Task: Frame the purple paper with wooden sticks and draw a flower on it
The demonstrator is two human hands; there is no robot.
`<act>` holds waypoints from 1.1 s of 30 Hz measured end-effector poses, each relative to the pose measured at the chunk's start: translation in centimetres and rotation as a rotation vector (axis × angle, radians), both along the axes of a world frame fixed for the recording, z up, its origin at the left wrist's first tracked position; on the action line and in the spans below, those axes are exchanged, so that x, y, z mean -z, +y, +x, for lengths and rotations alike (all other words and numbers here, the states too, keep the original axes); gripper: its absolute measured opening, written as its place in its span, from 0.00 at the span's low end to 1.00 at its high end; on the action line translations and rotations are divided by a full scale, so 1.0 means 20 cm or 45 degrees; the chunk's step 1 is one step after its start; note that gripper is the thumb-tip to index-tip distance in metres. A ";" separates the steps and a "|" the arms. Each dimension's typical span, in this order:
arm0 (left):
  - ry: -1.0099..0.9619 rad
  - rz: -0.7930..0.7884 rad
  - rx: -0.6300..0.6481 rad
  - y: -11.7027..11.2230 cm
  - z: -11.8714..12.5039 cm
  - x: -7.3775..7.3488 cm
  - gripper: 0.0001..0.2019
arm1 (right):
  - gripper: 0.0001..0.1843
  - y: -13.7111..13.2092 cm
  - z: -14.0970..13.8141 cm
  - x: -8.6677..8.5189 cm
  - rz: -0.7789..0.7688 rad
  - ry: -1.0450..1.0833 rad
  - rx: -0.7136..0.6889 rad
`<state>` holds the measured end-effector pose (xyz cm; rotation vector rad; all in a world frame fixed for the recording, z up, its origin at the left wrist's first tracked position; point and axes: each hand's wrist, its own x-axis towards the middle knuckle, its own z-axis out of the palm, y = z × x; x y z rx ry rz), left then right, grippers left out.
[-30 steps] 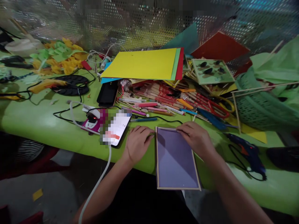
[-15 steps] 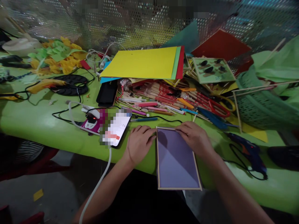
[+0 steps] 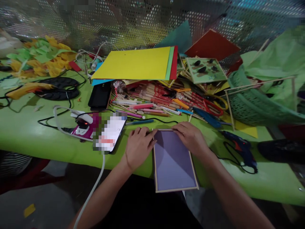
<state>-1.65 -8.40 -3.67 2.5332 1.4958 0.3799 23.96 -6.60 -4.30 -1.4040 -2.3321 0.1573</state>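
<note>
A purple card panel [image 3: 173, 162] edged with thin wooden sticks lies at the table's front edge, its near end jutting out over my lap. My left hand [image 3: 140, 147] has its thumb and forefinger closed on the panel's far left corner. The fingers of my right hand [image 3: 190, 136] are bent and press on the far stick, close to the right corner. A shadow falls across part of the card. Just left of my left hand lies a lit phone [image 3: 111, 132] with a white cable.
A glue gun [image 3: 241, 149] with a black cord lies to the right, beneath a green basket [image 3: 247, 101]. Behind are pens, sticks, scissors [image 3: 212, 108] and a stack of coloured sheets [image 3: 133, 65]. A purple power strip [image 3: 83, 128] and another, yellow glue gun [image 3: 30, 90] are on the left.
The whole view has shifted, so things appear farther left. My left forefinger now reaches onto the panel's far left corner; the right hand keeps nearly the same hold.
</note>
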 end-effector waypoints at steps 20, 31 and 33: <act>0.114 0.004 -0.013 0.00 0.00 -0.01 0.21 | 0.10 -0.14 0.21 -0.05 0.030 0.227 0.280; 0.121 0.007 -0.015 0.01 0.00 0.00 0.21 | 0.15 -0.14 0.20 -0.01 0.004 0.024 0.235; 0.116 0.011 -0.016 0.01 0.00 0.00 0.21 | 0.15 -0.14 0.20 -0.02 0.017 -0.036 0.228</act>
